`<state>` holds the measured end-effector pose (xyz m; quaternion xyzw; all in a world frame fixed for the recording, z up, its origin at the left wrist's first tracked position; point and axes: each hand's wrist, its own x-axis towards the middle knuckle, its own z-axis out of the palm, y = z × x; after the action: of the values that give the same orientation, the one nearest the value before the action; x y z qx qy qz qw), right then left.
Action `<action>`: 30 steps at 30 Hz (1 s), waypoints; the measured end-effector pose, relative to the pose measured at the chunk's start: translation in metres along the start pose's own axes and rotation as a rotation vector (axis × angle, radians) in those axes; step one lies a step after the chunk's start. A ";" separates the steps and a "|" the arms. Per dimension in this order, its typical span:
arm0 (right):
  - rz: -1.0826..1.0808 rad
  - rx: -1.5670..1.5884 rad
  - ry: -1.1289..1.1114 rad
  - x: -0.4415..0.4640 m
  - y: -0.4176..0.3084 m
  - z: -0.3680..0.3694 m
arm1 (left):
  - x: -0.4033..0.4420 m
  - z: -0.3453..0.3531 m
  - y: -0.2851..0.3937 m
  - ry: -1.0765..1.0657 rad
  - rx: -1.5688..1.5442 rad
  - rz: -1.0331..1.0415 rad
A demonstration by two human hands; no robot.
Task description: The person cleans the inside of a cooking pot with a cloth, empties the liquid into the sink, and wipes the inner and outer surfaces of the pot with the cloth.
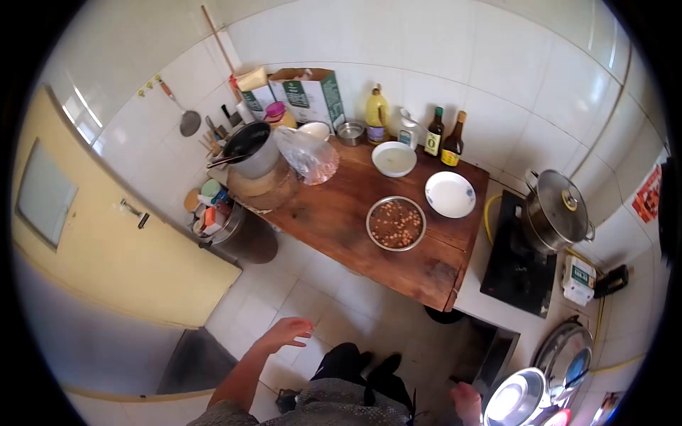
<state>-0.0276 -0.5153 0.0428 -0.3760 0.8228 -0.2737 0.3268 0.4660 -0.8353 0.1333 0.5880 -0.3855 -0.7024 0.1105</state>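
My left hand (286, 334) hangs in the air over the tiled floor, fingers stretched out and loosely bent, holding nothing. Low on the right, my right hand (465, 399) is beside a shiny metal basin (513, 397); its fingers are too unclear to read, and whether it touches the basin cannot be made out. On the wooden table (320, 227) ahead, a metal bowl (396, 224) holds brown liquid with round, nut-like pieces. Behind it are a white bowl (394, 159) with pale contents and a white plate (450, 194) with blue decoration.
A lidded steel pot (558, 209) stands on the black cooktop (515, 270) at right. Bottles, including a yellow oil jug (377, 113), line the wall. At left are a black pan (247, 142), a clear plastic bag (309, 156) and a yellow door (106, 213).
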 end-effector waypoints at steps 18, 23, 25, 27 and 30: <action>0.546 0.712 -0.174 0.074 -0.219 0.040 | 0.015 -0.264 0.032 0.490 0.573 0.235; 0.126 0.177 -0.169 0.130 -0.226 0.130 | 0.043 -0.366 0.172 0.634 -0.151 0.503; 0.079 0.196 -0.096 0.132 -0.288 0.156 | 0.061 -0.399 0.231 0.547 -0.424 0.565; 0.129 0.181 -0.243 0.132 -0.350 0.170 | 0.075 -0.419 0.283 0.461 -0.562 0.533; 0.030 0.367 -0.325 0.132 -0.348 0.200 | 0.096 -0.439 0.327 0.186 -0.375 0.381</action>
<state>0.2076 -0.8593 0.1139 -0.3370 0.7013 -0.3495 0.5220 0.7413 -1.2966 0.2767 0.5362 -0.3404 -0.6711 0.3824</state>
